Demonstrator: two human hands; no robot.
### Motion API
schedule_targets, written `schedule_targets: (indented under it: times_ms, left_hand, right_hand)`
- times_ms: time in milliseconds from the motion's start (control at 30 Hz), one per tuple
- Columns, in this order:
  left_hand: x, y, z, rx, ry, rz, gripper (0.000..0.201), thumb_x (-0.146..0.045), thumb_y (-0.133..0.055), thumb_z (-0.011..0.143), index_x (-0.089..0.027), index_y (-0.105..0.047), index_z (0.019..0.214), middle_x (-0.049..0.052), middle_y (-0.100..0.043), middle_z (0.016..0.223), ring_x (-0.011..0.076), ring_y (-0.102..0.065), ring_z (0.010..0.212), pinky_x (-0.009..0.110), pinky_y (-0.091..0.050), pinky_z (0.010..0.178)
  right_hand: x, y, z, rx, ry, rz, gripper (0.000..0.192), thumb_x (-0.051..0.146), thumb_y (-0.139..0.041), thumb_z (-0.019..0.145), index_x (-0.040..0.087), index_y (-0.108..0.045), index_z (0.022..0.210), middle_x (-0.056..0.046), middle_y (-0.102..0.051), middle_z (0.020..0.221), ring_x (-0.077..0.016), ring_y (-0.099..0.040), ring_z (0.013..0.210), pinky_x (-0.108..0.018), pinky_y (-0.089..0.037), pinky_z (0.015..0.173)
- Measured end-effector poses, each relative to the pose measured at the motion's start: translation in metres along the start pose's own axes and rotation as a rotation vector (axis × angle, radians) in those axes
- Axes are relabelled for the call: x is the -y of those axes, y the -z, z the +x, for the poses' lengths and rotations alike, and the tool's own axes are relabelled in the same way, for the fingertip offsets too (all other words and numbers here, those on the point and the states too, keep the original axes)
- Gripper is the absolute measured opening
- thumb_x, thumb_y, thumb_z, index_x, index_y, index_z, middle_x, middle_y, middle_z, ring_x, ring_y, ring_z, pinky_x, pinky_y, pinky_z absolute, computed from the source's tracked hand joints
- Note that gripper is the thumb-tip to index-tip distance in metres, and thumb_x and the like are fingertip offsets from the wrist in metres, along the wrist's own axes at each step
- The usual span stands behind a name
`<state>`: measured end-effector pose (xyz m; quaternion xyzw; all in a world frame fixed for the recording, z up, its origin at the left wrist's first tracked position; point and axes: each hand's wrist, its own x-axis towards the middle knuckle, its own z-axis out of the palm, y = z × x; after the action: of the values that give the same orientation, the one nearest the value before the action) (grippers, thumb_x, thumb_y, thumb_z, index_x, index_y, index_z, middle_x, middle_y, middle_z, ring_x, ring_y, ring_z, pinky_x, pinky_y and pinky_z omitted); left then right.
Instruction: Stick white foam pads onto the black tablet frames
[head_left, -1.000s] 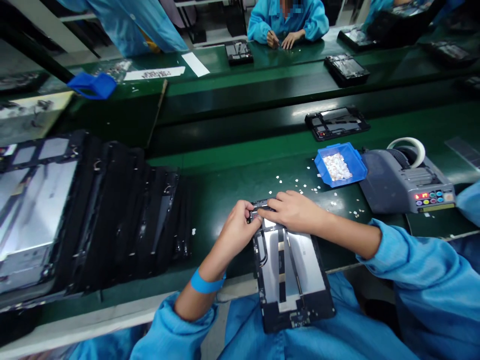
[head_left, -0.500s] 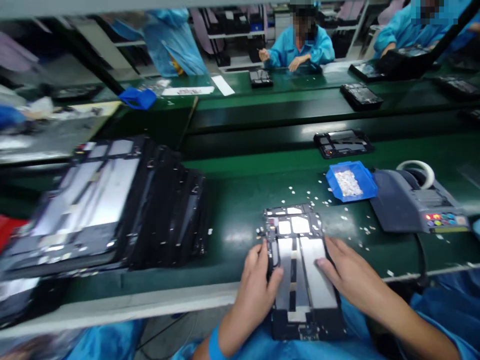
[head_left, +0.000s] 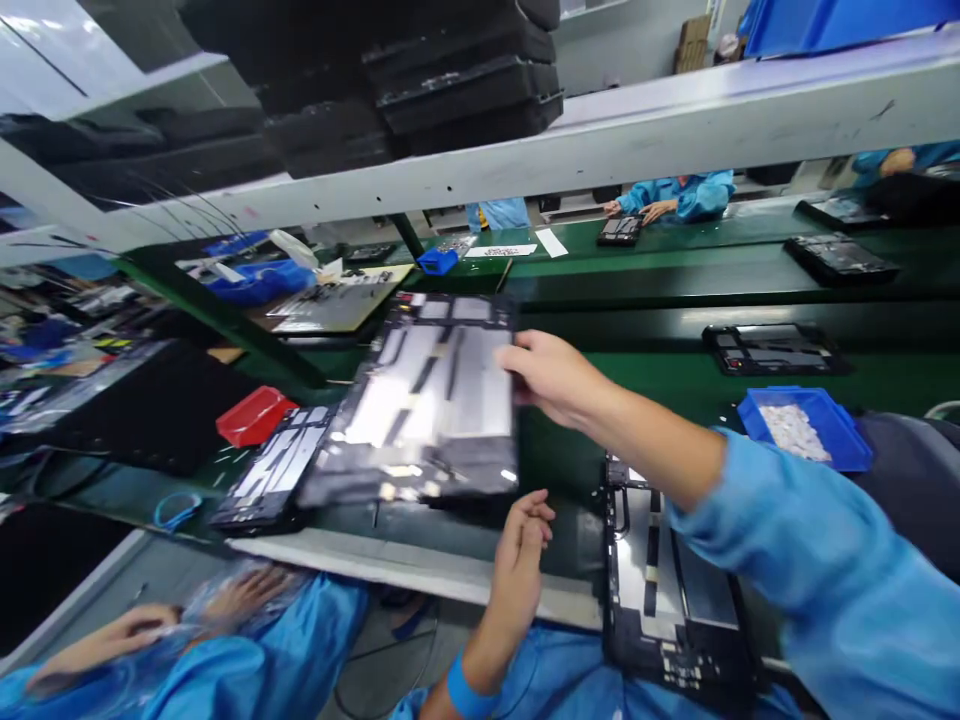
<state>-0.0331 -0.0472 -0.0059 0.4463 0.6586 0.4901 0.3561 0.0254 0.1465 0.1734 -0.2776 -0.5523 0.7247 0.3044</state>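
Note:
My right hand (head_left: 559, 380) reaches across to the left and grips the right edge of an opened tablet (head_left: 431, 390), thumb on top. Silver battery cells show in its black frame, and motion blurs its lower left side. Whether it rests on others or is lifted clear, I cannot tell. Below it, my left hand (head_left: 519, 560) hangs near the bench's front edge, fingers loosely bent, holding nothing I can see. Another opened tablet (head_left: 652, 570) lies at the bench edge before me, partly covered by my right sleeve.
A blue tray (head_left: 844, 435) of small white pieces stands at right, beside a grey tape dispenser (head_left: 907, 480). Another tablet (head_left: 776, 350) lies beyond it. At left are a red tray (head_left: 255, 415) and one more tablet (head_left: 277, 465). A co-worker's hands (head_left: 135, 630) are at lower left. A white shelf beam (head_left: 480, 170) crosses above.
Both hands have let go of the tablet before me. My right hand has moved left and taken hold of another tablet; my left hand has drawn back. The view has swung left.

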Motion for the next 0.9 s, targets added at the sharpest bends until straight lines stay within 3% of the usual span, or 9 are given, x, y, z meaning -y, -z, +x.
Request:
schedule_targets:
  times_ms: [67, 133, 233, 333, 400, 467, 600, 733, 900]
  left_hand:
    - [0.000, 0.001, 0.007, -0.022, 0.002, 0.005, 0.051, -0.057, -0.040, 0.102, -0.019, -0.060, 0.128, 0.011, -0.068, 0.106, 0.0203, -0.063, 0.086, 0.037, -0.056, 0.082]
    - [0.001, 0.003, 0.015, -0.016, 0.012, 0.058, 0.046, -0.053, -0.049, 0.098, -0.019, -0.060, 0.128, 0.010, -0.068, 0.106, 0.0206, -0.064, 0.087, 0.037, -0.055, 0.085]
    - [0.005, 0.005, 0.026, 0.039, -0.009, 0.186, 0.042, -0.043, -0.054, 0.095, -0.019, -0.061, 0.128, 0.009, -0.068, 0.107, 0.0207, -0.065, 0.086, 0.038, -0.055, 0.085]
    - [0.001, 0.003, 0.037, 0.111, -0.094, 0.302, 0.037, -0.035, -0.053, 0.095, -0.019, -0.065, 0.125, 0.009, -0.068, 0.106, 0.0206, -0.065, 0.085, 0.038, -0.055, 0.084]
    - [-0.008, -0.003, 0.047, 0.164, -0.162, 0.357, 0.034, -0.031, -0.052, 0.096, -0.020, -0.067, 0.124, 0.009, -0.068, 0.108, 0.0212, -0.066, 0.089, 0.037, -0.055, 0.087]
    - [-0.020, -0.013, 0.061, 0.201, -0.228, 0.391, 0.033, -0.029, -0.050, 0.098, -0.020, -0.068, 0.123, 0.010, -0.068, 0.112, 0.0222, -0.067, 0.097, 0.038, -0.054, 0.091]
    - [-0.041, -0.041, 0.100, 0.288, -0.342, 0.482, 0.036, -0.027, -0.049, 0.099, -0.019, -0.066, 0.130, 0.011, -0.068, 0.120, 0.0252, -0.065, 0.109, 0.040, -0.052, 0.098]
    - [-0.048, -0.060, 0.127, 0.411, -0.313, 0.598, 0.039, -0.027, -0.056, 0.095, -0.019, -0.065, 0.132, 0.012, -0.068, 0.120, 0.0279, -0.066, 0.109, 0.041, -0.051, 0.096]
    - [-0.037, -0.044, 0.114, 0.555, 0.058, 0.450, 0.049, -0.041, -0.057, 0.094, -0.016, -0.055, 0.135, 0.007, -0.072, 0.092, 0.0250, -0.069, 0.083, 0.037, -0.054, 0.074]
  right_hand:
    - [0.005, -0.035, 0.045, 0.023, 0.043, -0.109, 0.009, 0.022, -0.055, 0.093, 0.019, -0.054, 0.085, 0.003, -0.061, 0.076, -0.0094, -0.060, 0.063, -0.020, -0.054, 0.058]
    - [0.006, -0.050, 0.072, 0.027, 0.077, -0.344, 0.019, 0.026, -0.049, 0.098, 0.015, -0.055, 0.083, 0.005, -0.058, 0.072, -0.0082, -0.063, 0.067, -0.021, -0.055, 0.068]
    - [0.009, -0.034, 0.077, -0.038, 0.124, -0.617, 0.026, 0.032, -0.056, 0.097, 0.013, -0.058, 0.079, 0.004, -0.058, 0.069, -0.0127, -0.067, 0.075, -0.028, -0.054, 0.082]
    - [0.013, 0.014, 0.037, -0.164, 0.261, -0.779, 0.023, 0.036, -0.064, 0.095, 0.014, -0.066, 0.098, -0.001, -0.067, 0.079, -0.0168, -0.066, 0.079, -0.030, -0.053, 0.082]
    - [0.010, 0.053, -0.006, -0.153, 0.287, -0.793, 0.027, 0.036, -0.062, 0.095, 0.015, -0.069, 0.110, -0.001, -0.069, 0.082, -0.0163, -0.065, 0.077, -0.029, -0.051, 0.078]
    - [-0.002, 0.092, -0.053, -0.164, 0.231, -0.796, 0.026, 0.034, -0.063, 0.093, 0.017, -0.072, 0.111, 0.000, -0.070, 0.082, -0.0152, -0.064, 0.074, -0.027, -0.048, 0.072]
    - [-0.052, 0.152, -0.129, -0.373, 0.023, -0.765, 0.030, 0.032, -0.060, 0.091, 0.016, -0.074, 0.112, 0.001, -0.067, 0.074, -0.0149, -0.060, 0.066, -0.026, -0.043, 0.062]
    - [-0.100, 0.174, -0.169, -0.443, -0.106, -0.683, 0.032, 0.035, -0.058, 0.092, 0.016, -0.073, 0.112, 0.001, -0.067, 0.073, -0.0159, -0.058, 0.066, -0.027, -0.041, 0.061]
    - [-0.121, 0.168, -0.189, -0.443, -0.137, -0.657, 0.029, 0.031, -0.057, 0.094, 0.018, -0.073, 0.114, 0.002, -0.067, 0.073, -0.0149, -0.058, 0.064, -0.026, -0.042, 0.060]
